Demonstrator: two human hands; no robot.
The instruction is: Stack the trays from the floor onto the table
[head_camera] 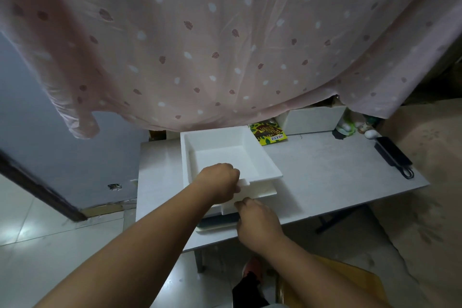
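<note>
A white tray (225, 155) sits on top of a stack of trays (260, 191) on the white table (325, 175). My left hand (220, 182) grips the near rim of the top tray, fingers curled over its edge. Just below and to the right, my right hand (257, 222) rests at the front of the lower trays, with its fingertips touching their near edge. A dark-rimmed tray (215, 225) shows at the bottom of the stack, at the table's front edge.
A pink dotted curtain (225, 32) hangs over the back of the table. Behind the trays lie a green-yellow packet (268, 134), a white box (312, 120) and small figurines (350, 127). A black power bank (392, 155) lies at the right. Tiled floor (50, 245) lies at the left.
</note>
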